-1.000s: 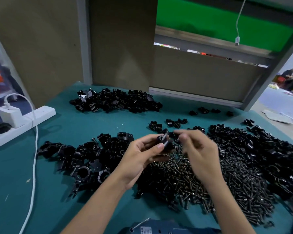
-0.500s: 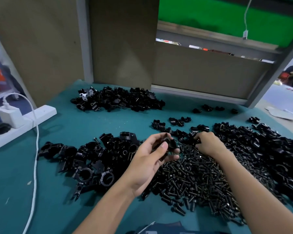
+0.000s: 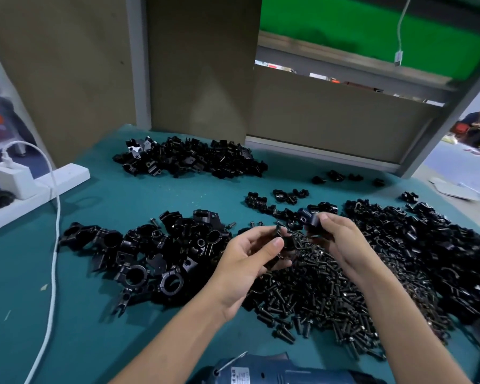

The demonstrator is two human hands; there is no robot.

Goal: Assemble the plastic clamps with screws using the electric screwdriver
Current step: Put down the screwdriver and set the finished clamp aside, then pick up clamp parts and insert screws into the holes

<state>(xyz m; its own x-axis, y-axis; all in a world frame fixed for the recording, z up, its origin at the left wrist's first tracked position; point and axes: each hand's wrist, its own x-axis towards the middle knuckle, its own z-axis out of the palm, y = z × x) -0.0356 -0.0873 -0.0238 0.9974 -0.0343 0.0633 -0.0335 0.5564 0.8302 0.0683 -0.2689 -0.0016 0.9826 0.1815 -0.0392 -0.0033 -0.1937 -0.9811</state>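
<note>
Two hands sit just apart. Left hand (image 3: 247, 261) pinches a black clamp piece (image 3: 286, 241); right hand (image 3: 341, 245) pinches a clamp half (image 3: 311, 221). Both look light, hard, slick: hold the flat sides. Screw pile (image 3: 316, 297) lies under them; electric screwdriver (image 3: 275, 370) at six o'clock.

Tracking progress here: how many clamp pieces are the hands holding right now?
2: one clamp piece gripped in the left hand, another clamp piece pinched by the right hand. Palms may hide more.
</note>
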